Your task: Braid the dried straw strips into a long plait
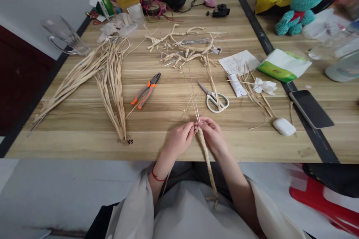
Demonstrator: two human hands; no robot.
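At the table's front edge, my left hand (pixel 181 138) and my right hand (pixel 212 133) meet around the top of a long stem wrapped in straw (pixel 206 157). Thin metal wires (pixel 193 99) stick out of its upper end, pointing away from me. The wrapped part hangs down over my lap, with loose straw tails at its bottom. My right fingers pinch the stem where wrapping and wires meet. The left fingers are pressed together there too, at a strand of straw; their tips partly hide it. Just beyond my hands lie scissors (pixel 217 102) with white handles.
Orange-grey pliers (pixel 146 91) and bundles of straw (pixel 116 89) lie to the left, near a glass mug (pixel 66 37). Straw-wrapped branches (pixel 187 50) are in the middle. On the right are a phone (pixel 312 109), a white earphone case (pixel 284 126) and a tissue pack (pixel 283 65).
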